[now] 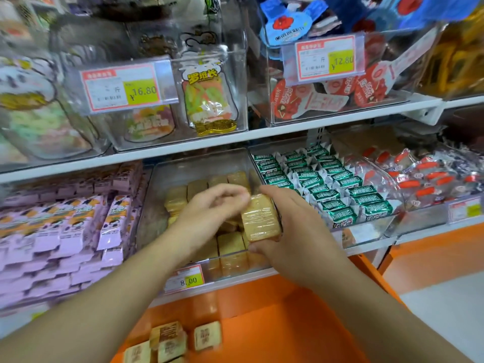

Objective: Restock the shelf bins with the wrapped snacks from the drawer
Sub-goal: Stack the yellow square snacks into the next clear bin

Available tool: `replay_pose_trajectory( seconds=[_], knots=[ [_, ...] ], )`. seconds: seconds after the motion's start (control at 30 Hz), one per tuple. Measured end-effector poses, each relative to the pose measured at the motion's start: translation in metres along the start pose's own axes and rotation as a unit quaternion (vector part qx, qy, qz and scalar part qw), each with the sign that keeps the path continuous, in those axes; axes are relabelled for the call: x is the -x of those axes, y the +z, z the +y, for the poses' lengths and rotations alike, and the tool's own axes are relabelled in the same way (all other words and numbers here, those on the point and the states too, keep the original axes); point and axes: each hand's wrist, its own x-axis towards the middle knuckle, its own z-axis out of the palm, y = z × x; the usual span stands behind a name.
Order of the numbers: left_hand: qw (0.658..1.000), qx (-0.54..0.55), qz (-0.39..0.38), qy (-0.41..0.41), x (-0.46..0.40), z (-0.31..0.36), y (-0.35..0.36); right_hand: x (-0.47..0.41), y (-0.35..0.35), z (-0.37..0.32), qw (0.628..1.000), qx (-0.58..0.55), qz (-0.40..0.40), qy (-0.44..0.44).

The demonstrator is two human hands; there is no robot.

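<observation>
A clear shelf bin (pixel 162 205) on the lower shelf holds several tan wrapped snacks (pixel 230 244). My right hand (pixel 296 231) grips a stack of tan wrapped snacks (pixel 260 218) over the bin, thumb under its near end. My left hand (pixel 212 208) reaches in from the left, its fingers curled onto the top far corner of that stack. Below, the open orange drawer (pixel 262 323) holds a few more wrapped snacks (pixel 170 341) at its near left.
Pink snack packs (pixel 65 231) fill the bin to the left and green-white packs (pixel 327 187) the bin to the right. Red-wrapped sweets (pixel 424 179) lie farther right. The upper shelf carries clear bins with price tags (pixel 120 87). A price tag (pixel 186 279) fronts the tan bin.
</observation>
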Motion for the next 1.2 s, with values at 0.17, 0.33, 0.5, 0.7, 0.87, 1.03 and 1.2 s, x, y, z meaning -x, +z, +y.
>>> replay_pose_trajectory(
  seconds=[0.17,0.33,0.5,0.7,0.87,1.03,1.2],
  knots=[
    [0.999,-0.034,0.018,-0.01,0.016,0.005,-0.004,0.0,0.001,-0.004,1.0,-0.016,-0.01,-0.002],
    [0.993,-0.068,0.092,-0.015,-0.006,-0.009,-0.005,-0.001,0.002,0.003,0.999,-0.033,0.004,-0.002],
    [0.981,-0.149,0.118,-0.039,-0.047,-0.04,0.012,0.001,0.003,0.01,1.0,-0.008,0.006,-0.01],
    [0.958,-0.245,0.147,-0.032,-0.067,-0.056,0.026,-0.005,0.006,0.015,0.998,0.06,0.0,-0.02],
    [0.954,-0.296,0.042,-0.026,-0.054,-0.058,0.017,-0.003,0.004,0.017,0.997,0.076,-0.012,-0.029],
    [0.922,-0.376,0.088,0.005,-0.053,-0.058,0.017,-0.001,0.002,0.016,0.996,0.074,-0.025,-0.032],
    [0.905,-0.417,0.08,0.025,-0.053,-0.057,0.022,0.002,-0.001,0.016,0.996,0.07,-0.03,-0.036]
  ],
)
